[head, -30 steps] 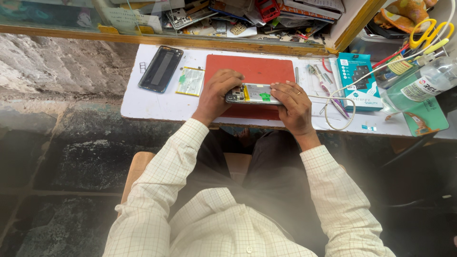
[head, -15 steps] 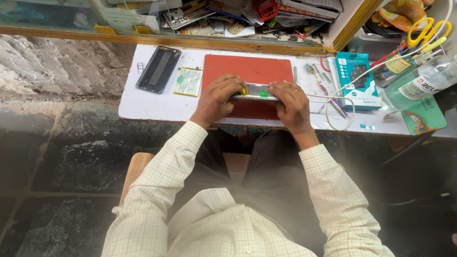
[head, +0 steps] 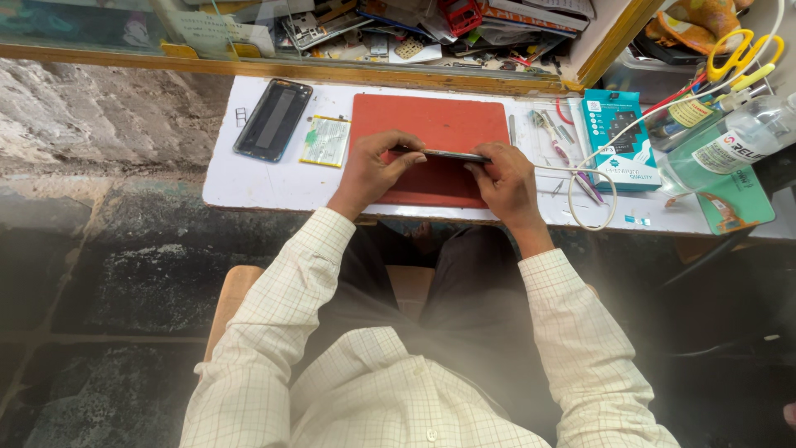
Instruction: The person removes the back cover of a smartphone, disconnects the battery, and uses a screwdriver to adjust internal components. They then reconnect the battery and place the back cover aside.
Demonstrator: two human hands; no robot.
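Yellow scissors point(head: 740, 47), teal box point(head: 622, 141) and clear bottle point(head: 730, 141) at right

- Worktop point(head: 249, 187): white, flat, narrow; set against a wooden-edged glass case at its far side.
- Red mat point(head: 448, 124): lies flat at the centre of the worktop.
- Dark phone panel point(head: 273, 119): lies left of the mat, apart from it.
- Flat battery point(head: 325, 141): lies between the panel and the mat, just beside the mat.
- Small tools point(head: 551, 133): lie right of the mat.
- Teal box point(head: 619, 139): lies beyond the tools.
- White cable point(head: 593, 195): loops near the front edge.
- Green card point(head: 734, 207): lies at the right end.
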